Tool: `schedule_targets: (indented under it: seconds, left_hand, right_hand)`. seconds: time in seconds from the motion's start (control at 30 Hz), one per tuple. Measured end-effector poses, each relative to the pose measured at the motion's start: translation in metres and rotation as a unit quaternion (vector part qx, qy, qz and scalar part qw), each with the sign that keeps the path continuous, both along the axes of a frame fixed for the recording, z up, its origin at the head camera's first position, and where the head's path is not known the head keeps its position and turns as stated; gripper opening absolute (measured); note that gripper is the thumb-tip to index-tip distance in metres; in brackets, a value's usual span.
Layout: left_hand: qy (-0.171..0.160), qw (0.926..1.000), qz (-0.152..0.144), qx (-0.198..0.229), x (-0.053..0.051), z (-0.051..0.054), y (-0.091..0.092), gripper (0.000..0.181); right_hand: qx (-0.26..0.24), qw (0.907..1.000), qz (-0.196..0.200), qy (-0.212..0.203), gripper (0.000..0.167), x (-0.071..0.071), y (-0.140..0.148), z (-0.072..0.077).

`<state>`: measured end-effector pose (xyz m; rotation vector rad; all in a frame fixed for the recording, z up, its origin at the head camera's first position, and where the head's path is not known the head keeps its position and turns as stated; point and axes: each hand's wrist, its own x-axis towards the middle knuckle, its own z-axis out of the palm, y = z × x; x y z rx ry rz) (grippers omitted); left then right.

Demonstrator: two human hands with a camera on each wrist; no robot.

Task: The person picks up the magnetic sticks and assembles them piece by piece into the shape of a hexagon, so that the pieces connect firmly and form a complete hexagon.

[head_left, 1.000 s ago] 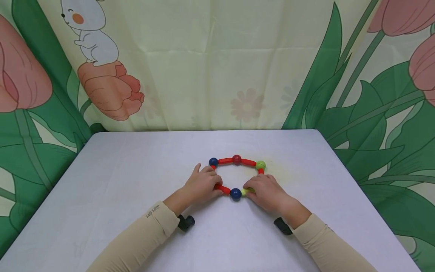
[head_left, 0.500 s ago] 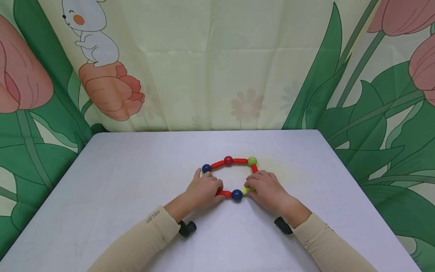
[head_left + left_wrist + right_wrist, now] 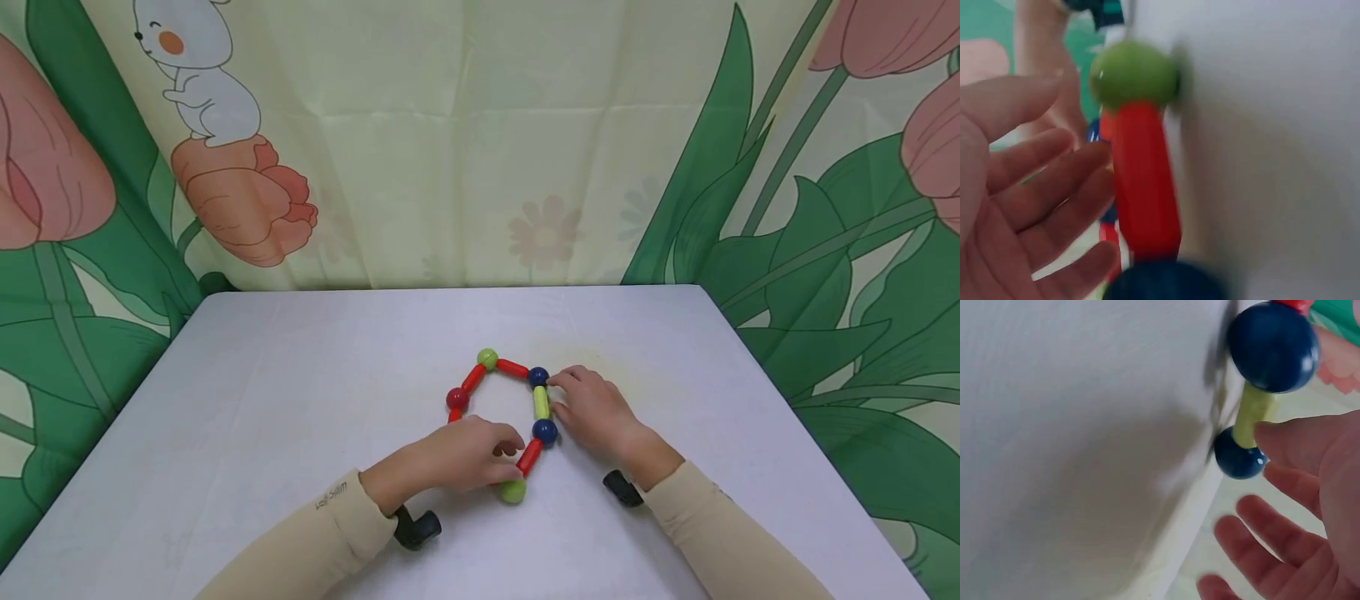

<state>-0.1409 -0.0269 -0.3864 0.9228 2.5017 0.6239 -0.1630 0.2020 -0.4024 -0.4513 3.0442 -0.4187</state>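
A closed-looking ring of coloured balls and rods lies on the table. It has dark blue balls (image 3: pixel 544 431), a red ball (image 3: pixel 457 398), green balls (image 3: pixel 487 359), red rods (image 3: pixel 528 458) and a yellow-green rod (image 3: pixel 541 402). My left hand (image 3: pixel 468 454) reaches over the ring's near left side and hides part of it. In the left wrist view its loosely spread fingers lie beside a red rod (image 3: pixel 1144 181), between a green ball (image 3: pixel 1135 74) and a blue one. My right hand (image 3: pixel 600 417) is at the ring's right, fingers spread, thumb at the yellow-green rod (image 3: pixel 1254 415).
The white-covered table (image 3: pixel 300 375) extends around the ring on every side. Behind it hangs a printed cloth (image 3: pixel 465 167) with flowers and a white animal. A black wrist camera (image 3: pixel 418 529) sits under the left wrist, another (image 3: pixel 622 488) by the right.
The ring has turned counter-clockwise: the red ball came to the left, a blue ball to the right. My left hand moved nearer and rightward; my right fingers loosened from the yellow-green rod.
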Motion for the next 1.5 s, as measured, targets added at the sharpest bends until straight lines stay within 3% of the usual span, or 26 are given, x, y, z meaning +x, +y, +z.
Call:
schedule_targets:
  seconds: [0.1,0.23,0.33,0.47,0.77,1.27,1.5]
  left_hand:
    - [0.029,0.9988,0.032,0.023,-0.012,0.002,-0.012,0.035]
    - [0.069,0.993,0.091,0.029,-0.033,0.001,-0.03,0.032]
    - [0.062,0.9901,0.123,0.026,-0.045,-0.004,-0.039,0.028]
    - [0.03,0.9896,0.137,0.033,-0.054,-0.012,-0.045,0.021]
    - [0.008,0.9884,0.145,0.044,-0.054,-0.014,-0.051,0.019]
    - [-0.039,0.9864,0.153,0.047,-0.056,-0.016,-0.054,0.024]
    - [-0.037,0.9872,0.149,0.044,-0.055,-0.014,-0.057,0.022]
  right_hand:
    - [-0.05,0.9966,-0.024,-0.061,0.043,0.002,-0.003,0.004]
    - [-0.096,0.9894,-0.018,-0.107,0.048,0.005,-0.004,0.008]
    - [-0.096,0.9876,0.006,-0.124,0.053,0.006,-0.004,0.008]
    - [-0.103,0.9853,0.019,-0.135,0.051,0.008,-0.004,0.008]
    - [-0.127,0.982,0.008,-0.139,0.029,0.003,-0.004,0.01]
    - [-0.126,0.9842,-0.01,-0.124,0.024,0.0,-0.011,0.008]
    - [-0.114,0.9865,-0.013,-0.117,0.024,-0.003,-0.008,0.008]
